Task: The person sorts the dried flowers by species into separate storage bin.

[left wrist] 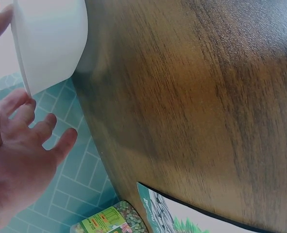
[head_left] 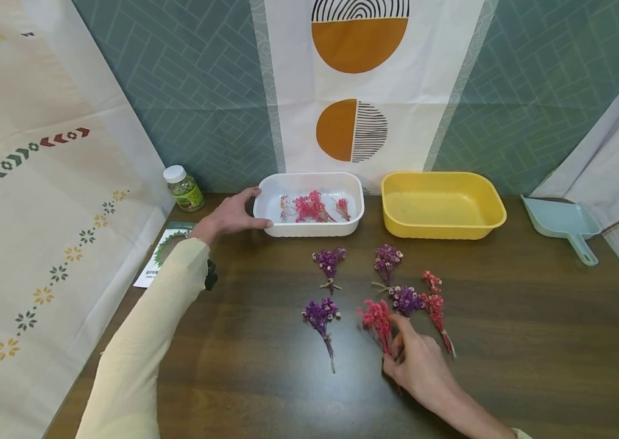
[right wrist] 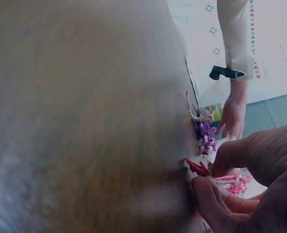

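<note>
So, L hand [head_left: 229, 214]: spread, fingers loosely extended, thumb and fingertips touching the rim of the white tray [head_left: 315, 229] at its L end. R hand [head_left: 424, 366]: thumb and fingers pinching the pink bunch [head_left: 376, 320], qty 1, by its stems, flower heads pointing away from the wrist. Pink sprigs [head_left: 312, 207], several pcs, in the white tray, R of L hand. Purple dried bunches [head_left: 320, 317], qty 4: two lie L of R hand, one nearer and one farther out; other two lie beyond R hand's fingertips, the nearer just beside the second pink bunch [head_left: 435, 311], which lies close by R hand on its R side, stems toward the person. Yellow tray [head_left: 435, 231]: well beyond R hand, R of the white tray. Jar [head_left: 186, 192], white cap, green label: beyond L hand, to its L. Printed card [head_left: 150, 271]: under L forearm, partly hidden by it. Lt blue dustpan [head_left: 562, 219]: far R of R hand and beyond. Dk band [head_left: 211, 275] on L wrist, w/ pale sleeve [head_left: 142, 329]. All on brown wood-grain table [head_left: 233, 353], excl. band & sleeve.
</note>
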`<state>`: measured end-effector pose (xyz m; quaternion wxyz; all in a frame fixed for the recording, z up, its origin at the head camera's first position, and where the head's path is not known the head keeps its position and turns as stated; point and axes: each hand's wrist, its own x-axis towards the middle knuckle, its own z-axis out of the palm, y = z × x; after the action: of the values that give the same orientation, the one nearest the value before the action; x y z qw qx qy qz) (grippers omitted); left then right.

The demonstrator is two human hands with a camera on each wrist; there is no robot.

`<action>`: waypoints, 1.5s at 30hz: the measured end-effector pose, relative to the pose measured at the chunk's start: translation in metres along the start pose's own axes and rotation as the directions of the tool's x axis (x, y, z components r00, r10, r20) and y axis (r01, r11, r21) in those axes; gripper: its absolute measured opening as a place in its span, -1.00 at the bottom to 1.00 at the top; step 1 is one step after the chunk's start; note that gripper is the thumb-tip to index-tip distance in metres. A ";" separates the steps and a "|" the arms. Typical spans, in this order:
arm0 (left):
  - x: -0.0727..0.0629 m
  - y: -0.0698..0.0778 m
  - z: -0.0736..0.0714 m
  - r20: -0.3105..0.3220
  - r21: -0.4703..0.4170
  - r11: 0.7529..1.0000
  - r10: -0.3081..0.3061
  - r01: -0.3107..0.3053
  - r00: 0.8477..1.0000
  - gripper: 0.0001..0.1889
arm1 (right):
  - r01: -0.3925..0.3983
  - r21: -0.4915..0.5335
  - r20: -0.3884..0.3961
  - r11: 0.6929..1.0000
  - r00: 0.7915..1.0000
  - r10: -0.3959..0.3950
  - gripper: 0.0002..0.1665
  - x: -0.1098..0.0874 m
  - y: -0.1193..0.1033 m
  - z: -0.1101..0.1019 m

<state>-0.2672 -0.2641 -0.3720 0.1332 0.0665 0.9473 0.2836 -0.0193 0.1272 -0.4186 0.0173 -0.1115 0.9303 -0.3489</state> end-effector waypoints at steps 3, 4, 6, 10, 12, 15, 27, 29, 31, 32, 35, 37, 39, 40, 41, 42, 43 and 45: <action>0.000 0.000 0.000 0.000 -0.002 1.000 -0.002 0.002 1.000 0.13 | 0.014 -0.008 -0.023 1.000 1.000 -0.014 -0.22 0.000 0.000 0.000; 0.000 0.000 0.000 0.001 -0.002 1.000 -0.003 0.003 1.000 0.13 | 0.014 -0.010 -0.026 1.000 1.000 -0.015 -0.21 0.000 0.000 0.001; 0.000 0.001 0.000 0.001 -0.002 1.000 -0.007 0.007 1.000 0.13 | 0.018 -0.005 -0.032 1.000 0.999 -0.018 -0.21 0.000 0.001 0.000; 0.000 0.001 0.000 -0.002 0.002 1.000 -0.008 0.008 1.000 0.13 | 0.023 0.009 -0.032 1.000 0.999 -0.022 -0.18 0.000 0.000 -0.003; 0.001 0.001 -0.001 0.000 0.003 1.000 -0.008 0.008 1.000 0.13 | 0.026 0.018 -0.030 1.000 0.999 -0.025 -0.17 0.001 -0.001 -0.005; 0.000 0.001 0.000 0.003 0.007 1.000 -0.008 0.008 1.000 0.13 | 0.039 0.028 -0.027 0.999 0.999 -0.038 -0.16 0.003 -0.002 -0.008; 0.001 0.001 0.001 -0.002 -0.017 1.000 -0.015 0.014 1.000 0.10 | 0.213 0.020 -0.015 0.977 0.977 -0.212 -0.16 0.024 -0.002 -0.028; 0.001 0.001 0.001 0.000 -0.018 1.000 -0.010 0.010 1.000 0.10 | 0.242 0.033 -0.008 0.970 0.970 -0.242 -0.16 0.031 -0.003 -0.033; 0.001 0.000 0.001 -0.002 -0.019 1.000 -0.010 0.010 1.000 0.10 | 0.272 0.046 -0.001 0.961 0.962 -0.273 -0.17 0.038 -0.004 -0.038; 0.000 0.000 0.000 -0.003 -0.019 1.000 -0.011 0.011 1.000 0.10 | 0.286 0.050 0.004 0.957 0.958 -0.287 -0.18 0.042 -0.004 -0.041; -0.001 0.000 -0.001 -0.003 -0.014 1.000 -0.004 0.004 1.000 0.11 | 0.319 0.084 0.029 0.944 0.946 -0.323 -0.19 0.054 -0.005 -0.048; -0.001 0.000 -0.001 -0.004 -0.012 1.000 -0.003 0.003 1.000 0.11 | 0.329 0.104 0.052 0.939 0.941 -0.335 -0.19 0.063 -0.006 -0.051; -0.001 0.000 -0.001 -0.001 -0.011 1.000 -0.001 0.001 1.000 0.10 | 0.337 0.124 0.075 0.933 0.935 -0.347 -0.19 0.071 -0.007 -0.054; 0.000 0.000 -0.001 0.001 -0.011 1.000 -0.002 0.002 1.000 0.10 | 0.343 0.129 0.081 0.930 0.931 -0.355 -0.19 0.075 -0.008 -0.055; 0.000 0.000 0.000 0.003 -0.013 1.000 -0.003 0.003 1.000 0.10 | 0.349 0.134 0.086 0.927 0.928 -0.362 -0.19 0.079 -0.009 -0.056; 0.001 0.000 0.000 0.004 -0.015 1.000 -0.005 0.005 1.000 0.10 | 0.356 0.139 0.091 0.924 0.925 -0.370 -0.20 0.082 -0.010 -0.057; 0.001 0.000 0.000 0.004 -0.018 1.000 -0.007 0.007 1.000 0.09 | 0.364 0.142 0.093 0.920 0.921 -0.379 -0.20 0.086 -0.011 -0.057; 0.001 0.000 0.000 0.003 -0.022 1.000 -0.011 0.011 1.000 0.09 | 0.376 0.146 0.100 0.915 0.914 -0.392 -0.21 0.093 -0.012 -0.059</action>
<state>-0.2676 -0.2638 -0.3724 0.1369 0.0603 0.9443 0.2932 -0.1143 0.1355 -0.3621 0.0147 -0.3131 0.8637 -0.3948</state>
